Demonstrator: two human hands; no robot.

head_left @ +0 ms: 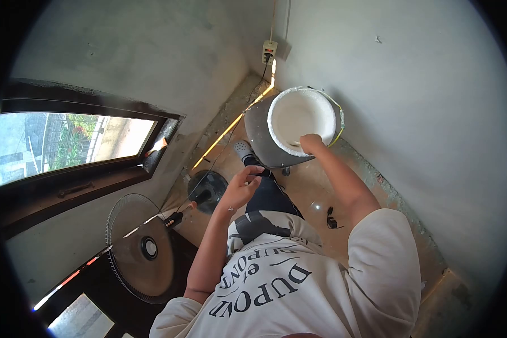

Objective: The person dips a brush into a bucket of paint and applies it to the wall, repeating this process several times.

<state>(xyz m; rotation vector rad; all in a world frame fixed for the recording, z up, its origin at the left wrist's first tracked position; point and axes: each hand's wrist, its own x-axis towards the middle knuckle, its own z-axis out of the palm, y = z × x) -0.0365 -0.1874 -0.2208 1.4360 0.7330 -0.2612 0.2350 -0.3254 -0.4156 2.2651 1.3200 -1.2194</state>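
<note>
A white bucket (276, 119) with a paint-smeared rim and a wire handle stands on a dark grey seat or stool (256, 132) near the wall. My right hand (311, 144) reaches over the bucket's near rim, its fingers closed. Whatever it grips is mostly hidden; only a small pale bit shows by the fingertips inside the bucket. My left hand (241, 188) hovers in front of my body, above my leg, fingers loosely curved and apart. It appears to hold nothing.
A standing fan (148, 248) is at my left, its round base (207, 191) on the floor. A power strip (269, 52) hangs in the corner with a cord running down. Dark sunglasses (333, 219) lie on the floor. A window (76, 141) opens on the left wall.
</note>
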